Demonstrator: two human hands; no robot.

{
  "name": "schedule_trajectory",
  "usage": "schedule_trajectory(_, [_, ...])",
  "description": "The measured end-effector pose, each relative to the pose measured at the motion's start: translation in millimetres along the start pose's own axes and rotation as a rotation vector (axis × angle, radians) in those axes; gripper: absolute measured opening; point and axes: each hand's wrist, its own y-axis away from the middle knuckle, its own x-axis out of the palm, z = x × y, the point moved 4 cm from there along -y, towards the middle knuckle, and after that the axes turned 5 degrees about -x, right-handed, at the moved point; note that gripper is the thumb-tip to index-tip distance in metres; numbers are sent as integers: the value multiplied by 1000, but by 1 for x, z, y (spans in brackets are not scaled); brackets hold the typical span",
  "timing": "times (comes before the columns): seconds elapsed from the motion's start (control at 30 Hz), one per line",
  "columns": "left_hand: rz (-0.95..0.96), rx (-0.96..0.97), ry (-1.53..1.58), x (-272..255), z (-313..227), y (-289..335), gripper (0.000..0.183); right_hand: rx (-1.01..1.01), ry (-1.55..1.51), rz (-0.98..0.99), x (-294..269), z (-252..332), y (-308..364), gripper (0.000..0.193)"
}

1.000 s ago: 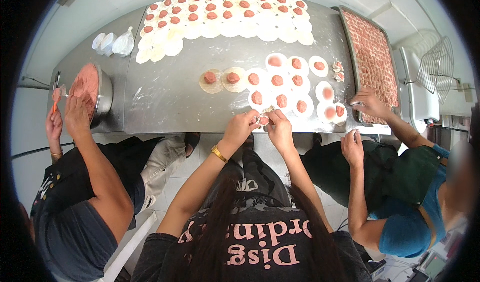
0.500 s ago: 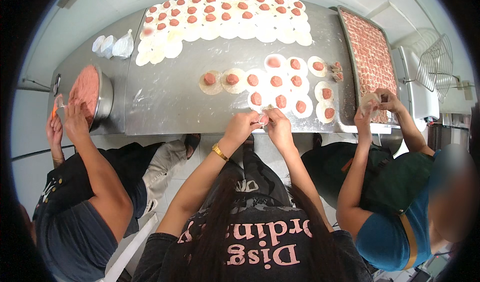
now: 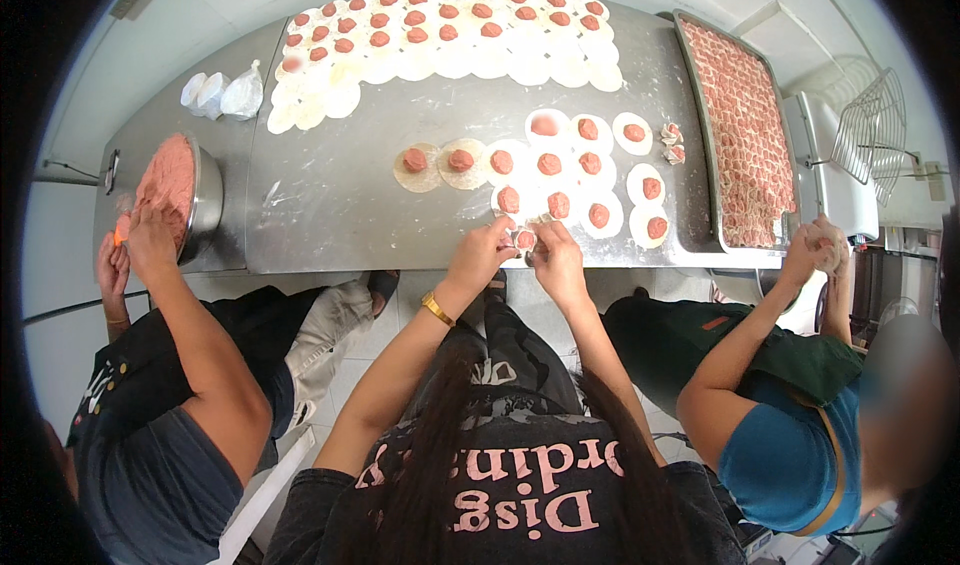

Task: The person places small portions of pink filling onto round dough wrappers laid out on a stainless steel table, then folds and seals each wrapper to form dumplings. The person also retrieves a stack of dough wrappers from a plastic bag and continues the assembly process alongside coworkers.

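Note:
A small dumpling (image 3: 524, 240), its pale wrapper gathered round pink meat filling, is held at the table's near edge. My left hand (image 3: 484, 250), with a gold watch on the wrist, pinches its left side. On the other side my right hand (image 3: 556, 249) grips it with bent fingers. Just beyond my hands lie flat round wrappers (image 3: 584, 227), each with a lump of pink meat (image 3: 509, 201) on it. Two finished dumplings (image 3: 672, 143) stand to the right of these.
Overlapping wrappers (image 3: 440, 63), many topped with meat, cover the far table (image 3: 330, 205). A tray (image 3: 700, 115) packed with dumplings is at right, a steel bowl (image 3: 210, 195) of meat at left beside plastic-wrapped bundles (image 3: 243, 92). One co-worker's hands (image 3: 822, 250) hold a wrapper; another's (image 3: 150, 235) are at the bowl.
The right co-worker's hands have drawn back from over the tray toward their body. My hands stay in place on the dumpling, with slight finger shifts. The left co-worker's hands moved a little.

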Motion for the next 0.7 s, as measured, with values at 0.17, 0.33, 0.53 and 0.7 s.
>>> schedule_trajectory(0.17, [61, 22, -88, 3, -6, 0, 21, -9, 69, 53, 4, -5, -2, 49])
schedule_trajectory(0.33, [74, 5, -55, 0, -9, 0, 21, -61, 55, 104, 2, 6, 0, 53])
schedule_trajectory(0.53, [102, -104, 37, -3, 9, 6, 16, -13, 101, 153, 10, 11, -1, 40])
schedule_trajectory(0.7, [-259, -285, -43, -63, 53, 11, 20, 79, -173, -219, -44, -41, -12, 28])
